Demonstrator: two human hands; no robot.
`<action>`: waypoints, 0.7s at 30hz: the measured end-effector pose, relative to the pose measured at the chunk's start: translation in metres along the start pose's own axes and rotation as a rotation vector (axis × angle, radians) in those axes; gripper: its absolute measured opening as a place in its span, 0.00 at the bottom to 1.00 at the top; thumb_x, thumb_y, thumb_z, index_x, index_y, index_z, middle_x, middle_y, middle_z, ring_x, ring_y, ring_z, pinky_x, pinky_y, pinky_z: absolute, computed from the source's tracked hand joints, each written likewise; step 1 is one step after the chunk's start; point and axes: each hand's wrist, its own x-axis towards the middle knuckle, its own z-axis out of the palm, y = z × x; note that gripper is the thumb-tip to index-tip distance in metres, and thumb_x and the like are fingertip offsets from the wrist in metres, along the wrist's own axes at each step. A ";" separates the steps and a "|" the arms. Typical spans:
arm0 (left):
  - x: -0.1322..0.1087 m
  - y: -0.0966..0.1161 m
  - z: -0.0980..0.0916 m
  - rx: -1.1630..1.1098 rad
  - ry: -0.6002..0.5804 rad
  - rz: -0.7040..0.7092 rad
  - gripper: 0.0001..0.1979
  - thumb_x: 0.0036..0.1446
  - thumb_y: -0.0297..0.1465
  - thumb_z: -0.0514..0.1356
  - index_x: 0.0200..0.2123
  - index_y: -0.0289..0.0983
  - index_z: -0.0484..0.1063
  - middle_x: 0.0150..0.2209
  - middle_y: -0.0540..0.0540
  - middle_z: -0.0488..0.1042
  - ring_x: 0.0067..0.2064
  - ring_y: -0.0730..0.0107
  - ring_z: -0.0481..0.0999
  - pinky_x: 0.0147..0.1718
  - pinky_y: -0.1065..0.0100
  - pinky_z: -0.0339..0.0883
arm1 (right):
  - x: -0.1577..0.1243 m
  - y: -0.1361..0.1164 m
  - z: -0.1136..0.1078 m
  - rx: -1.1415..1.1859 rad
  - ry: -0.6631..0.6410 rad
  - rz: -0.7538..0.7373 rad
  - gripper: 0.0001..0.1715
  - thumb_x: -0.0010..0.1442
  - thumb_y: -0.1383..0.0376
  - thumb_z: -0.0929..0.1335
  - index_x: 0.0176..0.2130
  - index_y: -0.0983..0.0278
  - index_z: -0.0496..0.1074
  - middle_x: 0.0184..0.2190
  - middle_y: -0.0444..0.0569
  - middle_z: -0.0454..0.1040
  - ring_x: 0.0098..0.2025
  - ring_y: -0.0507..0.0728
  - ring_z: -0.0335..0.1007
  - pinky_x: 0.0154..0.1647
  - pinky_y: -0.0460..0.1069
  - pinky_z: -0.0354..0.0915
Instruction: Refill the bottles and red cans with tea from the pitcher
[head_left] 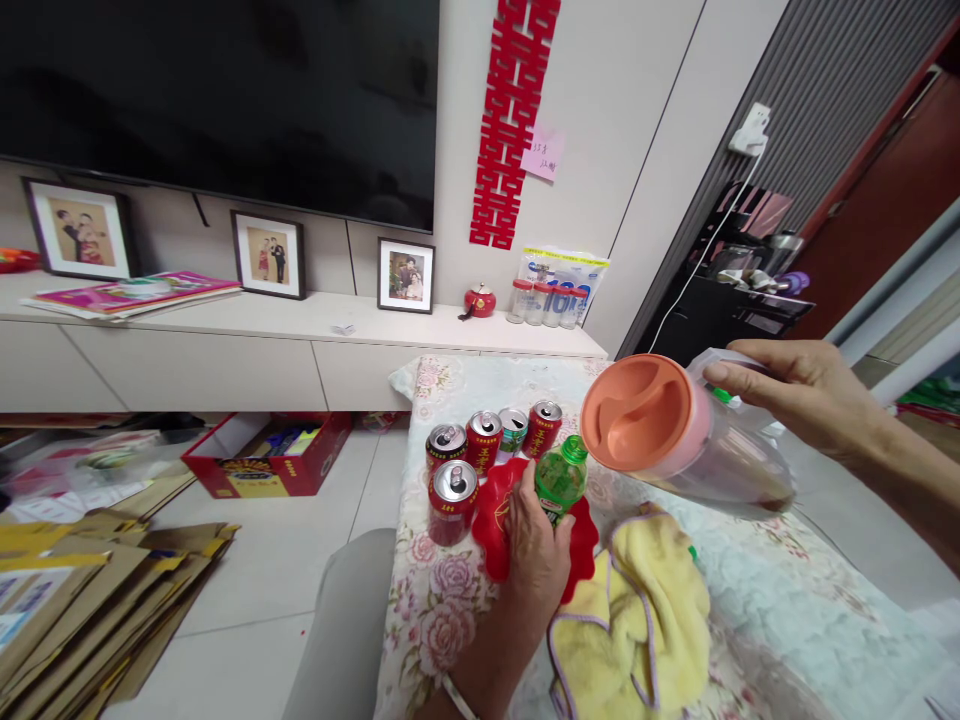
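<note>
My left hand (536, 545) is wrapped round a green plastic bottle (564, 472), which stands uncapped over a red scalloped tray (491, 560). By its handle, my right hand (799, 385) holds a clear pitcher (720, 460) with an orange lid (637, 412). The pitcher is tipped almost onto its side, its lid close to the bottle's mouth, and some brown liquid lies toward its base. Whether any liquid is flowing I cannot tell. Left of the bottle stand several opened drink cans, among them a red can (452, 505) and a green-white can (513, 430).
A crumpled yellow towel (637, 620) lies on the flowered tablecloth (442, 610) beside the tray. Behind the table runs a low white cabinet (360, 330) with framed photos and glass jars (536, 303). Flattened cardboard (97, 600) and a red box (270, 465) are on the floor at left.
</note>
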 end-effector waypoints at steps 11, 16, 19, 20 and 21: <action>0.000 0.001 0.000 0.003 0.001 -0.015 0.36 0.57 0.22 0.59 0.68 0.31 0.53 0.66 0.26 0.66 0.70 0.46 0.65 0.66 0.45 0.62 | 0.000 0.003 0.000 0.017 -0.001 -0.006 0.45 0.38 0.27 0.73 0.23 0.66 0.74 0.21 0.45 0.61 0.26 0.51 0.55 0.24 0.45 0.52; 0.000 0.001 0.000 -0.012 0.003 -0.028 0.37 0.57 0.22 0.59 0.69 0.32 0.53 0.66 0.28 0.66 0.70 0.47 0.64 0.66 0.45 0.61 | 0.000 0.003 0.000 0.015 -0.009 -0.027 0.46 0.38 0.25 0.72 0.22 0.66 0.73 0.20 0.44 0.59 0.25 0.50 0.53 0.24 0.45 0.51; 0.000 0.001 0.000 -0.007 -0.001 -0.027 0.37 0.57 0.22 0.59 0.69 0.32 0.53 0.66 0.28 0.66 0.70 0.47 0.64 0.66 0.45 0.61 | 0.000 0.003 0.000 0.001 -0.003 -0.026 0.47 0.38 0.24 0.72 0.22 0.66 0.73 0.20 0.45 0.60 0.25 0.51 0.54 0.23 0.45 0.52; 0.000 0.001 0.000 -0.003 -0.002 -0.024 0.37 0.57 0.22 0.59 0.69 0.32 0.53 0.66 0.28 0.66 0.70 0.47 0.64 0.66 0.45 0.61 | 0.000 0.003 0.001 -0.002 -0.001 -0.023 0.47 0.38 0.24 0.71 0.22 0.66 0.73 0.21 0.45 0.60 0.26 0.51 0.54 0.23 0.45 0.52; 0.000 0.001 0.000 0.001 -0.002 -0.020 0.36 0.57 0.22 0.58 0.68 0.31 0.53 0.67 0.27 0.66 0.70 0.46 0.64 0.66 0.44 0.61 | 0.000 0.003 0.001 -0.002 0.001 -0.020 0.47 0.38 0.24 0.71 0.22 0.66 0.73 0.21 0.45 0.60 0.26 0.51 0.54 0.23 0.45 0.52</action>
